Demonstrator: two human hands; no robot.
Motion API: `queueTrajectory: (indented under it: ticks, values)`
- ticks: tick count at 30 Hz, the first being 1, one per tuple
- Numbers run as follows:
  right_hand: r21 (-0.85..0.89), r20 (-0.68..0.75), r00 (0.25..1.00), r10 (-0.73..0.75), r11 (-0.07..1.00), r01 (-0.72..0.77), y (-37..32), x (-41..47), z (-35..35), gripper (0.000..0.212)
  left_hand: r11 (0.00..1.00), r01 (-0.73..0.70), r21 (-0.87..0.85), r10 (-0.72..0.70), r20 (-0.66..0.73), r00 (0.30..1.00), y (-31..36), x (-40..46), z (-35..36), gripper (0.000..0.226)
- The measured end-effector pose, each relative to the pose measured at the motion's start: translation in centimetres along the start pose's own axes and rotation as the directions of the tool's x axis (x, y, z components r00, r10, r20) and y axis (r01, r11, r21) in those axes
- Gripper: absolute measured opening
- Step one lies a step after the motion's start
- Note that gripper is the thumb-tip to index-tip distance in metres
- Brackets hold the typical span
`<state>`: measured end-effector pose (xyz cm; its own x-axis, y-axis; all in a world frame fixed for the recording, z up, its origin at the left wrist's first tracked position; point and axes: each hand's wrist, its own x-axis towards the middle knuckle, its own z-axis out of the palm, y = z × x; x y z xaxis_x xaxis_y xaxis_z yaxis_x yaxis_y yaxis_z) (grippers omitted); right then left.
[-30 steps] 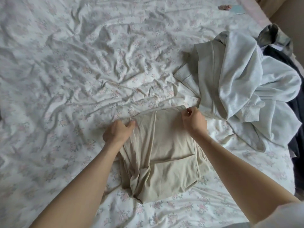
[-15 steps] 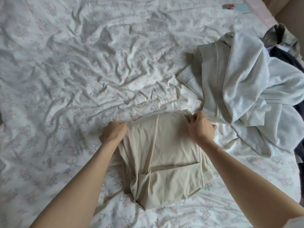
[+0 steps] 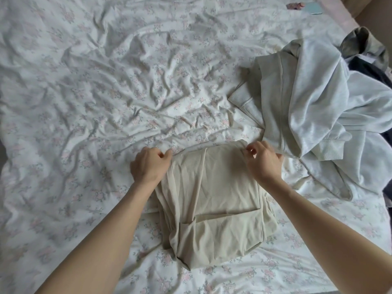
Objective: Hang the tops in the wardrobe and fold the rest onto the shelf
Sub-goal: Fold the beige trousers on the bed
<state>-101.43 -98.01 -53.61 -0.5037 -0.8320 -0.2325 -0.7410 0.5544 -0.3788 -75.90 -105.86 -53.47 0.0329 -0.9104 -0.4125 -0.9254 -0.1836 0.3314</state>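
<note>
On the bed's rumpled white floral sheet (image 3: 89,85), beside a heap of pale grey sweatshirts (image 3: 314,107), lies the folded beige thin-knit garment (image 3: 214,200) — soft, light, likely to slump — with left hand (image 3: 149,165) and right hand (image 3: 263,162) each pinching a far corner; best lifted from beneath.

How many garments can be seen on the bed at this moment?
4 at least: a folded beige garment held at its far corners by both hands; a light grey sweatshirt on the right; an olive piece and a dark piece behind it. More may be hidden.
</note>
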Motion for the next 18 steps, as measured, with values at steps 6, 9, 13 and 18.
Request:
queueTrajectory:
  ticks: [6,9,13,18]
  values:
    - [-0.076,0.11,0.993,0.045,0.996,-0.037,-0.9,-0.1,0.3,0.026,0.978,0.034,0.206,-0.072,0.181,0.981,1.6,0.2,1.6,0.044]
    - [-0.101,0.117,0.991,0.063,0.994,-0.051,-1.3,-0.5,0.6,0.025,0.99,0.065,0.127,-0.09,0.202,0.975,1.2,-0.2,1.9,0.027]
    - [-0.161,0.032,0.999,0.044,0.986,-0.039,-1.6,-0.9,0.4,0.015,0.998,0.053,0.041,-0.059,0.171,0.984,0.9,-0.6,2.0,0.023]
    - [-0.211,-0.018,0.999,0.033,0.977,-0.036,-1.2,-0.6,-0.3,0.009,0.992,0.122,0.023,-0.123,0.116,0.986,0.6,-0.3,1.3,0.03]
